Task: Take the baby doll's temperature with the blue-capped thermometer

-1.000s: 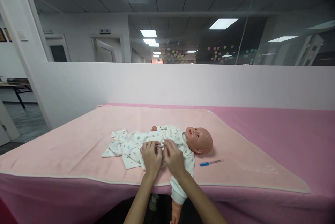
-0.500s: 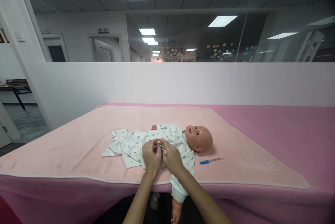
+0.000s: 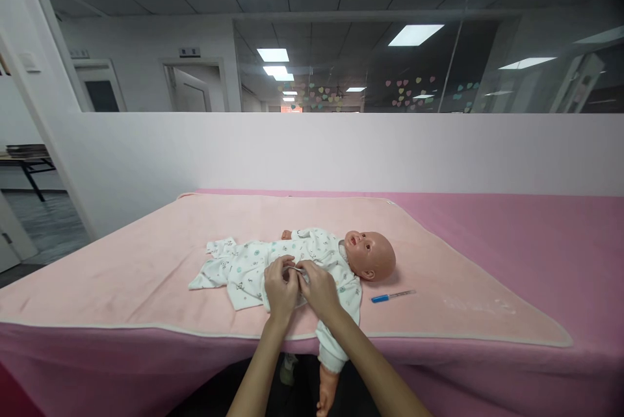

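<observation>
A baby doll [image 3: 371,256] lies on its back with its head to the right, dressed in white printed baby clothes [image 3: 258,267]. At the near side of its waist, my left hand [image 3: 281,290] and my right hand [image 3: 318,288] are close together, fingers bent in a pinch. Between their fingertips a thin white cloth tie [image 3: 294,268] shows, held by both. My fingers hide part of the tie and the garment's edge. The doll's near arm [image 3: 327,388] hangs over the table's front edge beside my right forearm.
A thermometer with a blue end [image 3: 390,297] lies right of the doll, near its head. Beneath both is a peach blanket [image 3: 146,261] with a pale border, spread over a pink table cover [image 3: 536,248]. A white half-wall [image 3: 341,151] with glass above stands behind.
My fingertips have shifted slightly on the white tie, and more of it shows between them. The whole view has moved a little; the doll and thermometer lie as before.
</observation>
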The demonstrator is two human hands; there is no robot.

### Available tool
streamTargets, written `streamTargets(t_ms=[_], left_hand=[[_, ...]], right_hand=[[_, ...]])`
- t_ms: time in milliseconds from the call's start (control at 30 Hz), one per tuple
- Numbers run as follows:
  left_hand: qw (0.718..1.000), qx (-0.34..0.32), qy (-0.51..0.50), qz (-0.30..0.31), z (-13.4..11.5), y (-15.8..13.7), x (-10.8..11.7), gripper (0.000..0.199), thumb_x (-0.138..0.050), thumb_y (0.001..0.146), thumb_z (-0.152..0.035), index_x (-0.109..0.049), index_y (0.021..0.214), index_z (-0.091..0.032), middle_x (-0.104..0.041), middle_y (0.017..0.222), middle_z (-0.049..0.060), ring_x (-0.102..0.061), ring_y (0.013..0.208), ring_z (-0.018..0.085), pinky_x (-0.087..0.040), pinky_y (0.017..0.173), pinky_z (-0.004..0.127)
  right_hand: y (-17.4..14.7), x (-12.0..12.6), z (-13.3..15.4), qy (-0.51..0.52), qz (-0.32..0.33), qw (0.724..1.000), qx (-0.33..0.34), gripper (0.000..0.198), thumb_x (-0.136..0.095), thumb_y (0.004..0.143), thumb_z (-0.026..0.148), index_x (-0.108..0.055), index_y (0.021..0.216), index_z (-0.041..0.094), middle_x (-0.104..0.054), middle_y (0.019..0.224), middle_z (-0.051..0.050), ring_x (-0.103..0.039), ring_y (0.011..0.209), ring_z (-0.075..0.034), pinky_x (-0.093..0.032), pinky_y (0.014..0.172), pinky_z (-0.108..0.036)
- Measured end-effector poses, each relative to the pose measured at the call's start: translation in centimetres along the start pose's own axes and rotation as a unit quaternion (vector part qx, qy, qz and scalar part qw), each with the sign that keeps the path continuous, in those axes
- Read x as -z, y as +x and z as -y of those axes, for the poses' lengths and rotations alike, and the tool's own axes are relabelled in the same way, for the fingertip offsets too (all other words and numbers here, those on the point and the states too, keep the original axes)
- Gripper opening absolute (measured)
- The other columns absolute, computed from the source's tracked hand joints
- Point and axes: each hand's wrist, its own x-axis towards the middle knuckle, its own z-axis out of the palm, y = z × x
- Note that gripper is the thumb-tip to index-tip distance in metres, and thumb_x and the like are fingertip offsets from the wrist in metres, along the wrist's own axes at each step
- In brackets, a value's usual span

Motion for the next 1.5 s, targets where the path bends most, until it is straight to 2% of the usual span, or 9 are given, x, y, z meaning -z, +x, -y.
streamTargets(t_ms=[167, 400, 567, 700, 1300, 1500], left_hand=[[1.000, 0.016, -0.001, 0.009, 0.10, -0.20, 0.07, 0.023, -0.044, 0.071, -0.015, -0.058, 0.088, -0.020, -0.064, 0.077, 0.001, -0.058, 0.079, 0.018, -0.044, 0.075, 0.033], [0.999, 0.024, -0.009, 0.023, 0.46, -0.30, 0.16, 0.022, -0.045, 0.072, -0.015, -0.058, 0.088, -0.021, -0.064, 0.079, 0.001, -0.059, 0.080, 0.018, -0.046, 0.073, 0.032], [0.996, 0.022, -0.079, 0.030, 0.49, -0.38, 0.17, 0.024, -0.044, 0.079, -0.021, -0.053, 0.101, -0.020, -0.063, 0.091, 0.005, -0.060, 0.086, 0.017, -0.048, 0.076, 0.032], [0.995, 0.027, -0.088, 0.034, 0.43, -0.37, 0.17, 0.027, -0.044, 0.080, -0.022, -0.049, 0.106, -0.020, -0.062, 0.091, 0.005, -0.061, 0.085, 0.017, -0.049, 0.075, 0.031], [0.994, 0.026, -0.106, 0.029, -0.03, -0.47, -0.07, 0.023, -0.045, 0.076, -0.015, -0.050, 0.098, -0.019, -0.061, 0.082, 0.003, -0.060, 0.081, 0.016, -0.048, 0.073, 0.028], [0.992, 0.018, -0.114, 0.043, 0.18, -0.89, -0.24, 0.018, -0.044, 0.076, -0.016, -0.051, 0.093, -0.018, -0.060, 0.081, 0.003, -0.059, 0.076, 0.014, -0.049, 0.068, 0.026]], right_hand=[[0.00, 0.34, 0.30, 0.009, -0.001, 1.000, -0.005, 0.018, -0.046, 0.078, 0.017, -0.059, 0.089, 0.022, -0.064, 0.086, -0.002, -0.059, 0.078, -0.016, -0.041, 0.065, -0.024], [-0.07, 0.46, 0.49, 0.015, 0.004, 1.000, -0.010, 0.017, -0.044, 0.080, 0.018, -0.058, 0.088, 0.022, -0.063, 0.085, -0.002, -0.059, 0.079, -0.017, -0.041, 0.066, -0.025], [-0.06, 0.20, 0.33, 0.013, -0.008, 1.000, 0.001, 0.018, -0.043, 0.082, 0.019, -0.057, 0.093, 0.022, -0.063, 0.088, -0.002, -0.059, 0.079, -0.016, -0.042, 0.067, -0.025], [0.00, -0.08, 0.08, -0.005, -0.003, 1.000, 0.006, 0.019, -0.040, 0.085, 0.022, -0.056, 0.094, 0.021, -0.062, 0.087, -0.003, -0.059, 0.078, -0.016, -0.042, 0.065, -0.024], [-0.10, 0.46, 0.37, -0.041, 0.018, 0.999, -0.018, 0.018, -0.038, 0.087, 0.024, -0.055, 0.095, 0.021, -0.061, 0.090, -0.003, -0.058, 0.077, -0.016, -0.039, 0.061, -0.024], [-0.03, 0.62, 0.14, -0.025, 0.018, 0.999, -0.041, 0.020, -0.036, 0.088, 0.023, -0.056, 0.092, 0.021, -0.062, 0.087, -0.003, -0.057, 0.079, -0.016, -0.040, 0.066, -0.024]])
